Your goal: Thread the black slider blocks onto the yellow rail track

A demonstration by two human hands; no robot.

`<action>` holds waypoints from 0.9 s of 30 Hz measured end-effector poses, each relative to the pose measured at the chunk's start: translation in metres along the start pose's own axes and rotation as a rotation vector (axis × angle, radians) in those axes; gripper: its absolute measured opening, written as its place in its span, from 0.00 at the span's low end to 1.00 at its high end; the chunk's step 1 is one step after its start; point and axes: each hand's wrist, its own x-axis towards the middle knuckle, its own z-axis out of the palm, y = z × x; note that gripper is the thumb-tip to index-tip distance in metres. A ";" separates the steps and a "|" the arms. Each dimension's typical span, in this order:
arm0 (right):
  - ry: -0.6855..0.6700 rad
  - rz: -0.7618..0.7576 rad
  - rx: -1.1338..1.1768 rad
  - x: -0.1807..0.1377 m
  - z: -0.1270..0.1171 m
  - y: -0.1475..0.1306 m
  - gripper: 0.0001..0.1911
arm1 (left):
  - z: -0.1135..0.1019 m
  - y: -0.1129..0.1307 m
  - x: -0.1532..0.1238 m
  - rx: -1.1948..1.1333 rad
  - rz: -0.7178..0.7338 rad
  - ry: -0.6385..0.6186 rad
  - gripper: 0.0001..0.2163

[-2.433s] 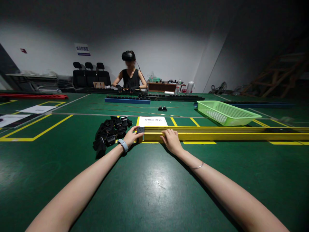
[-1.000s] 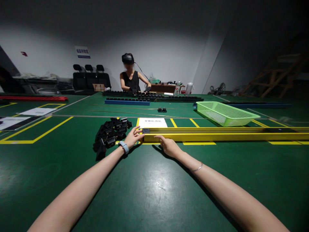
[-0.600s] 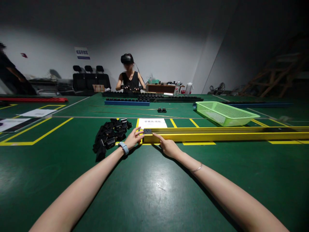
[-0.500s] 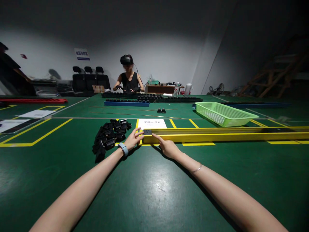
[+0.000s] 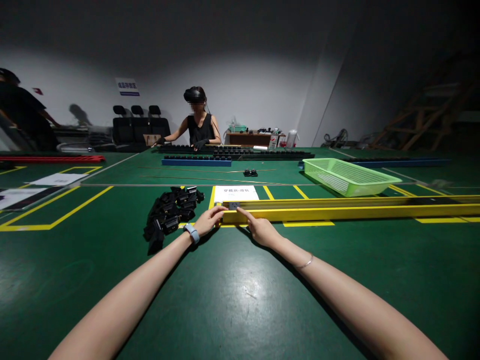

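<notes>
Seemingly steadies end of yellow rail (image 5: pixel 350 213) with left hand (image 5: pixel 207 222); cannot tell if pinching. Points right hand (image 5: pixel 262 232) with index outstretched, pinching nothing, at black module (image 5: pixel 234 205) inside rail, perhaps to guide.

We log both forearms (image 5: pixel 138 285) bare, reaching forward and slanting inward. Our left hand (image 5: pixel 206 222) angles inward, fingers (image 5: pixel 216 212) bent and pointing right. Our right hand (image 5: pixel 262 232) faces it, index finger (image 5: pixel 246 214) extended leftward, the rest curled.

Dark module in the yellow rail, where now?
The dark module shows near the middle of the head view, in the yellow rail near its left end, between the left hand and the pointing right hand.
</notes>
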 end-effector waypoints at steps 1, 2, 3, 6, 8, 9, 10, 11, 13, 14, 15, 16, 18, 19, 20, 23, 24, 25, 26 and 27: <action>-0.002 0.003 -0.010 0.000 0.000 0.000 0.35 | 0.000 0.000 0.000 0.012 -0.007 -0.019 0.17; -0.006 0.007 -0.022 0.000 0.000 -0.001 0.35 | 0.000 0.000 0.000 0.016 -0.017 -0.037 0.17; -0.013 0.012 -0.034 0.000 0.000 -0.001 0.35 | 0.000 0.001 -0.001 0.013 -0.028 -0.049 0.18; -0.019 0.037 -0.073 0.001 0.000 -0.002 0.36 | 0.000 0.005 -0.002 0.006 -0.048 -0.080 0.20; -0.018 0.055 -0.088 0.001 0.000 -0.002 0.36 | 0.000 0.009 -0.003 0.027 -0.041 -0.096 0.21; -0.020 0.063 -0.090 0.001 0.001 -0.003 0.36 | 0.000 0.010 -0.003 0.042 -0.033 -0.098 0.21; -0.023 0.070 -0.087 0.001 0.001 -0.003 0.36 | 0.000 0.011 -0.003 0.055 -0.025 -0.096 0.21; -0.027 0.075 -0.081 0.001 0.001 -0.003 0.36 | 0.001 0.011 -0.003 0.063 -0.020 -0.087 0.21; -0.036 0.082 -0.067 0.002 0.001 -0.004 0.36 | 0.001 0.008 -0.002 0.062 -0.022 -0.040 0.21; -0.039 0.086 -0.064 0.002 0.001 -0.004 0.36 | 0.001 0.006 -0.001 0.056 -0.025 -0.004 0.21; -0.039 0.091 -0.066 0.002 0.001 -0.005 0.36 | 0.001 0.003 0.000 0.051 -0.025 0.040 0.20; -0.039 0.098 -0.071 0.002 0.000 -0.005 0.36 | 0.001 0.001 0.000 0.053 -0.020 0.092 0.19; -0.039 0.116 -0.081 0.002 0.000 -0.006 0.35 | 0.001 -0.002 0.001 0.088 0.012 0.205 0.17; -0.038 0.124 -0.083 0.001 0.000 -0.006 0.35 | 0.001 -0.002 0.001 0.128 0.033 0.262 0.15; -0.037 0.132 -0.086 0.001 0.000 -0.006 0.34 | 0.000 -0.003 0.001 0.182 0.054 0.320 0.13; -0.032 0.147 -0.100 0.001 -0.002 -0.007 0.33 | -0.003 -0.003 0.001 0.349 0.071 0.476 0.10; -0.030 0.152 -0.105 0.000 -0.002 -0.008 0.33 | -0.005 -0.004 0.002 0.385 0.056 0.520 0.10; -0.030 0.157 -0.108 0.000 -0.003 -0.008 0.33 | -0.006 -0.005 0.003 0.406 0.033 0.557 0.09; -0.030 0.162 -0.109 0.000 -0.003 -0.008 0.32 | -0.007 -0.007 0.003 0.413 0.009 0.584 0.09; -0.031 0.170 -0.108 0.000 -0.004 -0.009 0.32 | -0.008 -0.009 0.004 0.413 -0.011 0.603 0.09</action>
